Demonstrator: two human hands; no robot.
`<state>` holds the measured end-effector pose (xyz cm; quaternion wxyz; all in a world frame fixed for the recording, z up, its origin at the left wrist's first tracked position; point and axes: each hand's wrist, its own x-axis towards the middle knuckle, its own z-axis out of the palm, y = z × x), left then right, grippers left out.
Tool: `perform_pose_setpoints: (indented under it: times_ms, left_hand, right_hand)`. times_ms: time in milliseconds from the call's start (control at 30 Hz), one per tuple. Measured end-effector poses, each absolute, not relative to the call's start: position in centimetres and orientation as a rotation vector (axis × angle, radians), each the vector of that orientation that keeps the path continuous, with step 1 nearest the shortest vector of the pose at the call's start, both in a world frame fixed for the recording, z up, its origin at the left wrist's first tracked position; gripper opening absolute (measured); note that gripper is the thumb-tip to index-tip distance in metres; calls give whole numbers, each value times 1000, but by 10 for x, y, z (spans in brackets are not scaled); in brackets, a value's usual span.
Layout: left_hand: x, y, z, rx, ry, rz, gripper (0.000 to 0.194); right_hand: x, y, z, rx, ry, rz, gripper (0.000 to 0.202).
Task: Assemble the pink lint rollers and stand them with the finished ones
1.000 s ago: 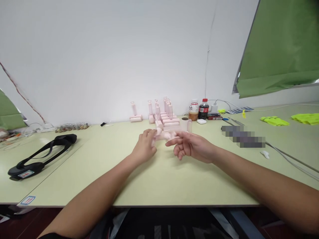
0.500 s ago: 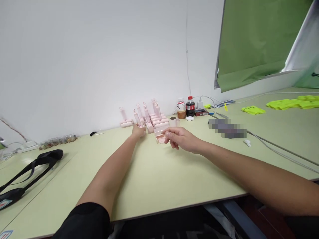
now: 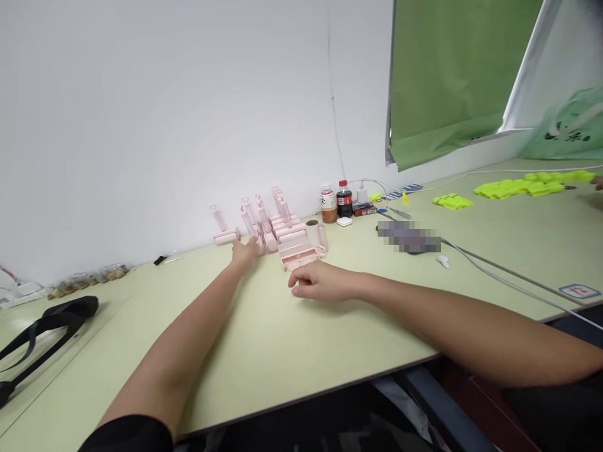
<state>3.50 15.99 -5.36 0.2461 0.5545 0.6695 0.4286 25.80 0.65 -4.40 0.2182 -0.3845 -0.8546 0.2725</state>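
Observation:
Several pink lint rollers (image 3: pixel 291 233) stand and lie in a group by the wall. My left hand (image 3: pixel 245 251) reaches to the near left side of the group, its fingers on or beside the pink roller at the front; its grip is too small to make out. A separate pink roller (image 3: pixel 227 236) lies just left of that hand. My right hand (image 3: pixel 318 281) hovers over the table, fingers curled, with nothing visible in it. Behind it sits an open pink case (image 3: pixel 300 258). A paper tube (image 3: pixel 312 231) stands beside the group.
Two bottles, one amber (image 3: pixel 328 204) and one dark (image 3: pixel 344 199), stand near the wall. Right of them lie a blurred-out object (image 3: pixel 409 237), cables, an earbud (image 3: pixel 443 261) and yellow cloths (image 3: pixel 506 188). A black strap (image 3: pixel 51 326) lies left. Another person's hand shows at the right edge.
The view has turned to the right. My right hand has drawn back from the pink case toward the table's front. My left hand stays at the rollers.

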Motion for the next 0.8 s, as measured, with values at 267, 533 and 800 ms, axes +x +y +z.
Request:
perform_pose_setpoints:
  times_ms: [267, 533, 800]
  left_hand:
    - [17, 60, -73, 1789, 1727, 836, 84]
    - [24, 36, -73, 2418, 1540, 293, 65]
    - [11, 38, -71, 2530, 1412, 217, 60]
  right_hand:
    - [272, 24, -42, -1341, -2225, 439, 12]
    - [307, 53, -44, -1652, -2091, 229, 18]
    - [313, 66, -53, -1643, -1990, 119, 22]
